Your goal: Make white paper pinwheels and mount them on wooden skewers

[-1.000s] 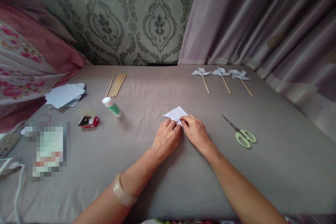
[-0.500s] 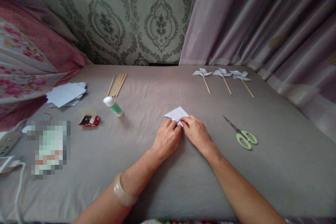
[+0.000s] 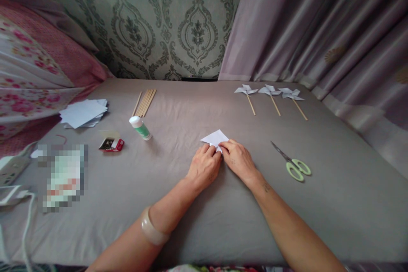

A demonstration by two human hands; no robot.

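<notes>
A small sheet of white paper (image 3: 216, 137) lies on the grey cloth in front of me, its near part folded and partly covered by my fingers. My left hand (image 3: 205, 162) has its curled fingers pressed on the near left side of the paper. From the right, my right hand (image 3: 238, 157) pinches the paper's near edge, thumb and fingers close to the left fingertips. Scissors (image 3: 293, 163) with green handles lie to the right of my right hand. Left of my hands stands a white and green glue stick (image 3: 140, 128).
Three paper pinwheels (image 3: 270, 90) on sticks lie at the back right. Several wooden sticks (image 3: 147, 103) lie at the back left, near a stack of paper (image 3: 84, 113). A small red box (image 3: 111, 144) of metal pieces sits open. A power strip (image 3: 12, 170) is at the left edge.
The camera view has shifted slightly, so the things on the left appear a little further right. Both hands stay on the paper in almost the same pose.
</notes>
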